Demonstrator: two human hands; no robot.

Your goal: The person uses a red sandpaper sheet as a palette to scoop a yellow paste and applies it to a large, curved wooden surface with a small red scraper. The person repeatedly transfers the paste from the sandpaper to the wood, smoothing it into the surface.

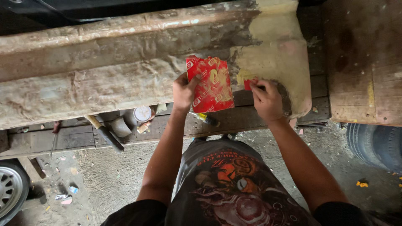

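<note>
Count: 1 long body panel [104,71], worn and sanded, lying across a wooden bench [63,140]; 1 red printed sheet [211,86]; 1 small red piece [249,83]; 1 pale filler patch [276,50] at the panel's right end; 2 hands.

Surroundings: on the bench, near edge, left of centre: 1 hammer [104,134] w/ dark handle, 1 round white lid [142,113], 1 grey curved scrap [120,127], 1 thin tool [55,136] farther left. A small dark item [208,120] lies just under the red sheet's near edge. 1 wheel [10,188] at near left on the floor, 1 tyre [377,144] at right. Wooden board [364,62] far right. The red sheet covers part of the panel's mid-right section.

Hands: left hand [183,91] closed on the red sheet's left edge, thumb on its face, holding it upright against the panel. Right hand [268,100] mostly closed, fingertips pressing the small red piece onto the filler patch's left margin, just right of the sheet. Hands near each other, not touching.
</note>
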